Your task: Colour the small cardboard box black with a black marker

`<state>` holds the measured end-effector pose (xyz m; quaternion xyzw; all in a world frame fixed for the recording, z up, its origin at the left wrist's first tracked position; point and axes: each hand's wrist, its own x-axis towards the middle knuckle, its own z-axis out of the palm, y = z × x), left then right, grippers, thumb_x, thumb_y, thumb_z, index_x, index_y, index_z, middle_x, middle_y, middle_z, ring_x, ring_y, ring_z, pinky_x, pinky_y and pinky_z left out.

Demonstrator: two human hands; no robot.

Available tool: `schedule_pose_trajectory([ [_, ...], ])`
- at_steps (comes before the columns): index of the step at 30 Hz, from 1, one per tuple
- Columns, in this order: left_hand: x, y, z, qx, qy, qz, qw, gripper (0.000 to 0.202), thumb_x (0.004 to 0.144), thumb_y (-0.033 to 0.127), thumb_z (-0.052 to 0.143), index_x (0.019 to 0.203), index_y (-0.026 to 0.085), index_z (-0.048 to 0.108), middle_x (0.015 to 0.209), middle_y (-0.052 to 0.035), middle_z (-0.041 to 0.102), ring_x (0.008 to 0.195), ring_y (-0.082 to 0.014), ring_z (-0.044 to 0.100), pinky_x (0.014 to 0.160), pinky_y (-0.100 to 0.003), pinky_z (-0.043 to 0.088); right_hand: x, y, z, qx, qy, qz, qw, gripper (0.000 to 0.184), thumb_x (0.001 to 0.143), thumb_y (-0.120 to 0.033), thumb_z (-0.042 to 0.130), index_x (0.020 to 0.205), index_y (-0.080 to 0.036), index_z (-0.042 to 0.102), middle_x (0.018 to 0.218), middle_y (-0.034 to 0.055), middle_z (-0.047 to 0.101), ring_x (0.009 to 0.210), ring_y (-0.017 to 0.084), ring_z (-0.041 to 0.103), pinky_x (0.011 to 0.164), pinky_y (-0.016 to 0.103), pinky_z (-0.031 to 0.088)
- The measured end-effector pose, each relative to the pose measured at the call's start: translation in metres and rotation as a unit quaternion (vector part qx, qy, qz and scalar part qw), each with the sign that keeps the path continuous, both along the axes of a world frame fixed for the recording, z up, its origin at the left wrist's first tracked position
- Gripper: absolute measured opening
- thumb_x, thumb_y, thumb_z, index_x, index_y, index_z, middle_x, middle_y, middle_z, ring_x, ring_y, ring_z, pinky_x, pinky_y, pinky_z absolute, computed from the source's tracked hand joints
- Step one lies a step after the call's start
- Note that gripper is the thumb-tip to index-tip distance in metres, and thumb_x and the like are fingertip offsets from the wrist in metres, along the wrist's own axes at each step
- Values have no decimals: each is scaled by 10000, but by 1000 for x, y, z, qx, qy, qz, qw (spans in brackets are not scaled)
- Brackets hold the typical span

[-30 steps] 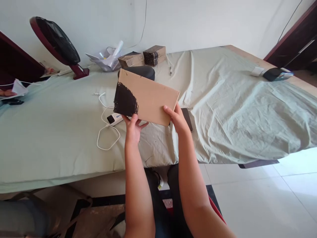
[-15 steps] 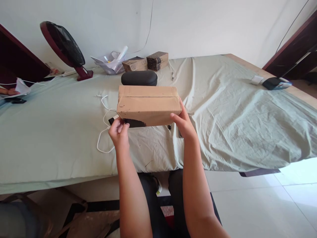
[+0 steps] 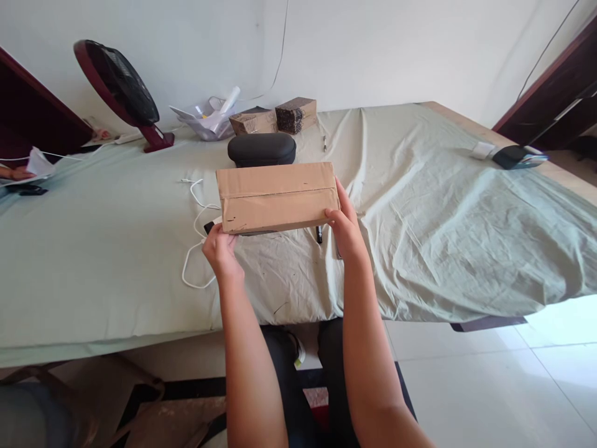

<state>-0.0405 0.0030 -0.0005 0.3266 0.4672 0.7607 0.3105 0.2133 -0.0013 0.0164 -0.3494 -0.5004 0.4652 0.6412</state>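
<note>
The person holds a flat cardboard box [image 3: 278,198] lengthwise between both hands, lifted just above the near part of the surface [image 3: 93,249], which is draped in a pale green sheet. The left hand [image 3: 220,247] has its grip clamped on the box's lower left corner, fingers tucked under the bottom edge; the right hand [image 3: 344,225] is clamped on the box's right end, thumb on the near face and fingers wrapped behind. A seam runs along the box's upper long edge, and a dark strip shows under its bottom edge. Just behind the box lies a black oblong case [image 3: 262,149], near but apart from the box's top edge. Left of the box, a white cable [image 3: 196,249] loops on the sheet beside the left hand, and a black pen [image 3: 319,234] lies just below the box's right corner. Further behind the box, near the wall, stand two small cardboard parcels [image 3: 275,118], a heap of white plastic [image 3: 205,121] and a dark red fan [image 3: 122,87]. Right of the box the sheet stretches wide and bare, rumpled towards the surface's edge; left of it the sheet also lies open.
</note>
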Motion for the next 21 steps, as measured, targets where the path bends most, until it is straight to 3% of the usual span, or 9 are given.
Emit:
schedule_pose_trajectory([
  [5, -4, 3, -10, 35, 24, -4, 999, 558, 766, 675, 738, 1050, 194, 748, 1034, -85, 728, 1016, -233, 719, 891, -348, 600, 1, 1, -1, 24, -31, -10, 999, 819, 869, -415, 652, 1665, -394, 457, 1782, -103, 391, 1706, 271, 282, 1415, 527, 222],
  [8, -7, 4, -15, 52, 52, -25, 997, 657, 759, 756, 741, 1097, 193, 772, 1121, -111, 754, 1097, -262, 725, 927, -359, 593, 1, 0, 4, 34, -45, -19, 998, 817, 860, -420, 664, 1655, -370, 482, 1783, -101, 387, 1714, 260, 262, 1418, 496, 226],
  [13, -4, 5, -17, 68, 102, -51, 991, 551, 733, 612, 842, 1102, 212, 758, 1118, -62, 762, 1109, -250, 715, 1039, -370, 553, 0, -3, 10, 40, -58, -30, 997, 799, 862, -465, 702, 1633, -365, 518, 1783, -92, 384, 1727, 262, 224, 1423, 503, 202],
  [21, -6, 8, -22, 70, 119, -49, 989, 464, 762, 486, 746, 1130, 206, 712, 1161, -71, 746, 1141, -264, 698, 1070, -395, 535, -7, -5, 13, 42, -77, -69, 994, 751, 936, -658, 704, 1606, -351, 561, 1744, -29, 473, 1719, 261, 252, 1420, 517, 200],
])
